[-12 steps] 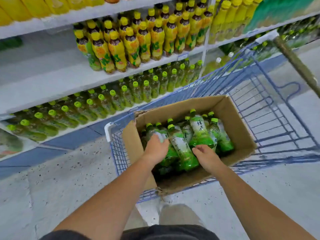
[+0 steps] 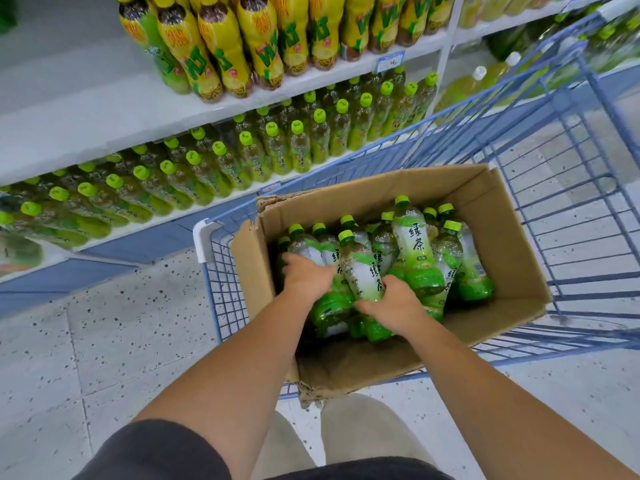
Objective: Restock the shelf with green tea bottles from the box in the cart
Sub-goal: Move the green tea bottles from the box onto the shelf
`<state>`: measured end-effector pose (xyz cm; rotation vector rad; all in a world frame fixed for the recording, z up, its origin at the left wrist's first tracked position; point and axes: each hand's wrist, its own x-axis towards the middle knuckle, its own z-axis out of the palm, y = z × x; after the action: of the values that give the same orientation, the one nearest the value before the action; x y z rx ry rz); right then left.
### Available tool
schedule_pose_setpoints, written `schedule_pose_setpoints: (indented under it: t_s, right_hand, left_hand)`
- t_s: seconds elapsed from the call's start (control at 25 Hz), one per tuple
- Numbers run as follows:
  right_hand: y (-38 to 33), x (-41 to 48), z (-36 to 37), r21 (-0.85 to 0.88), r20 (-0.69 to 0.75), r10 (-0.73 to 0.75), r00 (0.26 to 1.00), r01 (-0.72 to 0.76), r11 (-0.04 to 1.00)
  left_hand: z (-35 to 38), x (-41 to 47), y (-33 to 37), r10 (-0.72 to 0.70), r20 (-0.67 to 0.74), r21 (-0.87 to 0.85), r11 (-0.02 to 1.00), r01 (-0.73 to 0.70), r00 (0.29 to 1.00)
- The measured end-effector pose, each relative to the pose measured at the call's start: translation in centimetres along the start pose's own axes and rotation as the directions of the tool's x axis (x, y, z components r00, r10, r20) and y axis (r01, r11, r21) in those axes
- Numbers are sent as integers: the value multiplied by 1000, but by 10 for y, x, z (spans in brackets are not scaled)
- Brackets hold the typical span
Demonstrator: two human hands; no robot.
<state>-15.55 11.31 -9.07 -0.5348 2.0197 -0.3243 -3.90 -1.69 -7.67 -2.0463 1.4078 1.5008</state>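
Cart box: bottle inside right grip

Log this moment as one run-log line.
step: picking from box | left hand: grips left bottle | right hand: grips centre bottle | box: in cart, more bottles inside

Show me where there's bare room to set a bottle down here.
Bare: the upper shelf left of the yellow bottles; the cart floor right of the box. Crowded: the green tea row below, packed to its front edge.
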Motion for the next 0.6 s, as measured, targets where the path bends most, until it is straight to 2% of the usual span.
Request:
schedule_pose_setpoints:
  t_s: [0.08,0.28,0.44,0.6]
  right_hand:
    - [0,0,-1,22,-7,-6,1000,6,1000]
    - [1,-14,-13,248,-7,46,999,-43,968]
    - [-3,-45,-24,422,-7,16,1000,-11,907]
    - [-15,-79,-36,523,-27,-48,998,55,850]
  left_hand:
    - [-1,1,1,-8,19,-45,999,9,1000]
    - [-11,-14,-3,-16,162,-266,962,59,987]
    - [-24,-44,-10,117,235,-306,951,-41,965]
    - [-57,-91,-12,237,253,-441,891,-107,938]
